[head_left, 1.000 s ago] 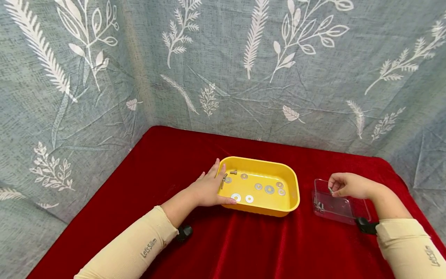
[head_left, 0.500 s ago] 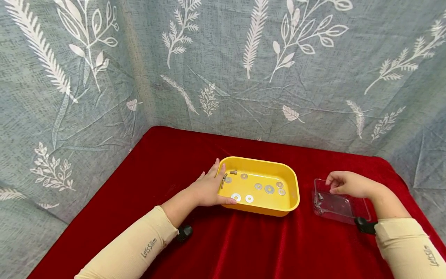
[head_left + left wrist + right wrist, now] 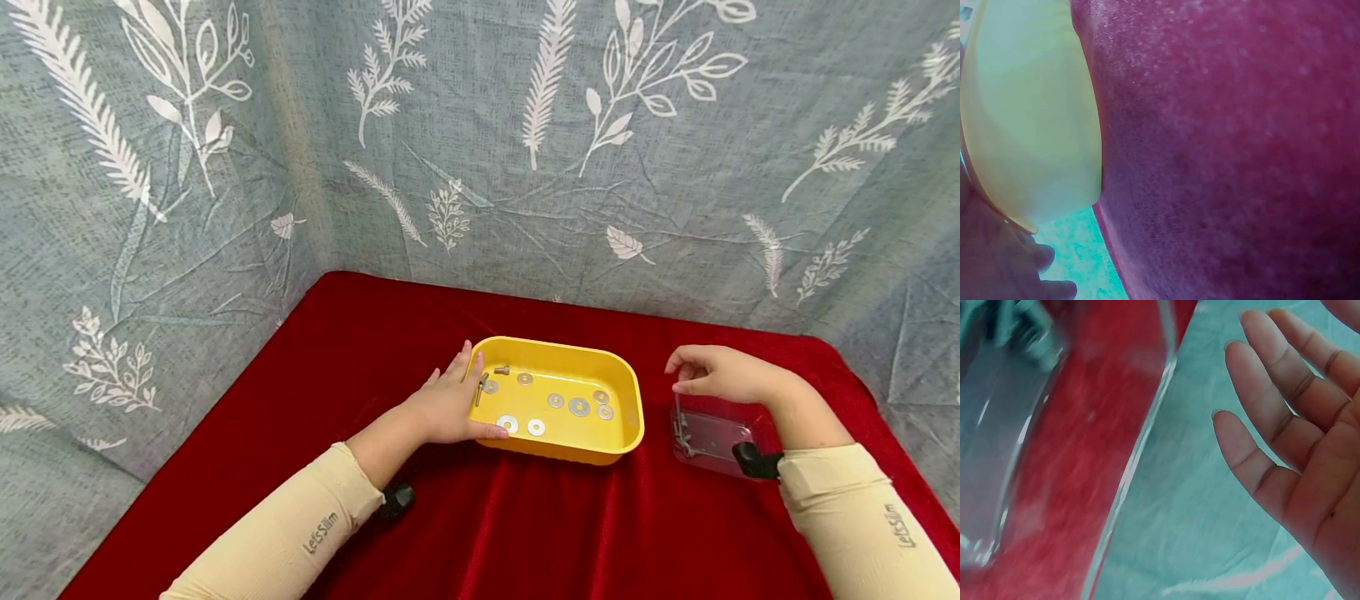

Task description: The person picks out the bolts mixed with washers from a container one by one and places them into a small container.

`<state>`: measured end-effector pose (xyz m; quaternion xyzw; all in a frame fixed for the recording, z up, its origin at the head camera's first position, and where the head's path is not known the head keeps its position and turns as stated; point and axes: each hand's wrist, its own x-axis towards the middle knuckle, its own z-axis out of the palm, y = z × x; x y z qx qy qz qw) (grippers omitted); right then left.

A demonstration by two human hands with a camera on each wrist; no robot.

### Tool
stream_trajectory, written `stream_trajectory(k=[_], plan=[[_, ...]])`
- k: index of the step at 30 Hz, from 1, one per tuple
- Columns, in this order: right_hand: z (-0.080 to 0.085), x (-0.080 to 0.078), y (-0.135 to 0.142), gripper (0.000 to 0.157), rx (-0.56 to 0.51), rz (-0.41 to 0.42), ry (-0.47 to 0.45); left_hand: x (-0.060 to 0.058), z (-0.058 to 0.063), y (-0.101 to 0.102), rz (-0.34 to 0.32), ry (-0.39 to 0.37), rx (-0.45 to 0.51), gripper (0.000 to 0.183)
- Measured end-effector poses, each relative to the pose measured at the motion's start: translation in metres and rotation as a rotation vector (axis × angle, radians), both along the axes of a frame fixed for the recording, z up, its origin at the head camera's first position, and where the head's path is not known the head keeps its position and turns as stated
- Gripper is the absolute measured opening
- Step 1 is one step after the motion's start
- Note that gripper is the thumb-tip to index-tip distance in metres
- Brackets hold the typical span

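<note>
The yellow tray (image 3: 573, 437) is sitting on the red cloth (image 3: 360, 358), in front of me and to the left of the clear box (image 3: 720, 442). Eight flat washers (image 3: 572, 408) are lying on its floor, and a few screws (image 3: 502, 370) are resting towards its left end. My left hand (image 3: 446, 408) is resting on that end, released rather than clenched, with fingers spreading along the side and the thumb reaching over the near rim. My right hand (image 3: 723, 373) is hovering above the clear box, released, its fingers loosely bending. Metal pieces (image 3: 685, 442) are bunching at the box's left end. Cream sleeves (image 3: 277, 533) are covering my forearms, and a leaf-patterned curtain (image 3: 480, 175) is hanging behind the cloth.
</note>
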<state>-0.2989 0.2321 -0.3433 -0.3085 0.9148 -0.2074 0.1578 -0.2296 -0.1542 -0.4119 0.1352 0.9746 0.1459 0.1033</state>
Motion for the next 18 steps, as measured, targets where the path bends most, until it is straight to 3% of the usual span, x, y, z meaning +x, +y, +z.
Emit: stream_trajectory(k=[18], plan=[[0.018, -0.011, -0.074, 0.023, 0.028, 0.083, -0.022, 0.0, 0.005, 0.002, -0.003, -0.014, -0.057, 0.124]])
